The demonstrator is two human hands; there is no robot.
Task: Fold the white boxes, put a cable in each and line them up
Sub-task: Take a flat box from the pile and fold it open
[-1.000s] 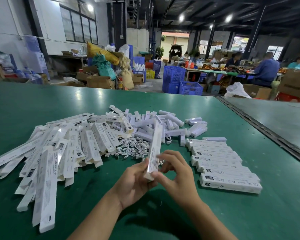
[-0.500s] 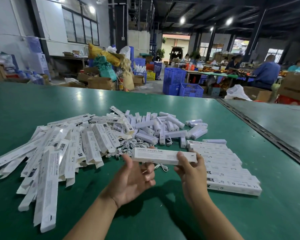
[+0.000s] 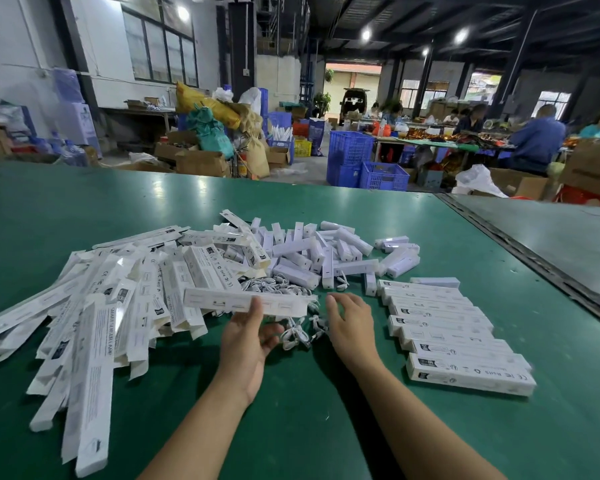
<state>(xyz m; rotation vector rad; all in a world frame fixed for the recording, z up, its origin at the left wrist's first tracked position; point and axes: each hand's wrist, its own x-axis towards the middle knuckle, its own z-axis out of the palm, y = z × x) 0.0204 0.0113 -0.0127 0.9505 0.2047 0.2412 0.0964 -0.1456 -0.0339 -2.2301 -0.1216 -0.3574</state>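
White cardboard, long and square-edged, the folded box [image 3: 219, 301] lies level above the table in the left hand [image 3: 246, 341], thumb pinching its front face. Just right of the box the right hand [image 3: 349, 322] hovers loose-fingered, holding nothing, over thin, tangled white cables [image 3: 297, 336]. Further right of the box, finished boxes [image 3: 447, 336] sit in a row. Left of it flat glossy sleeves [image 3: 97, 327] sprawl on green matting [image 3: 291, 427].

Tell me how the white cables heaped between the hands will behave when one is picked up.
The cables look thin and coiled into small bundles, so one is probably floppy and light. They lie tangled in a heap, so lifting one may drag neighbours along. They seem unlikely to roll on the green table.
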